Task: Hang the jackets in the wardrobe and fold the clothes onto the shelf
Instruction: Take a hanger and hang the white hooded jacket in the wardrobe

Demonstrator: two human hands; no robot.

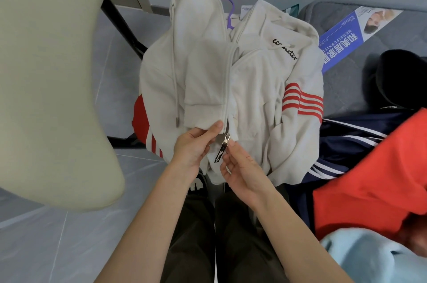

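Jacket straight in front of you, hanger sticking out behind its collar. Your left hand pinches the hem left of the zip. Your right hand sits just right, fingers on the zip pull. Chair on your left, over the floor. Mattress on your right, with a pile of clothes on it beside the jacket.

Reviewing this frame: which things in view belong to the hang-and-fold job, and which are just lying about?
Job in hand:
white hoodie, gripped by the left hand
zipper pull, pinched by the right hand
purple hanger
navy striped jacket
red garment
light blue garment

Lying about:
blue printed sheet
beige moulded shape
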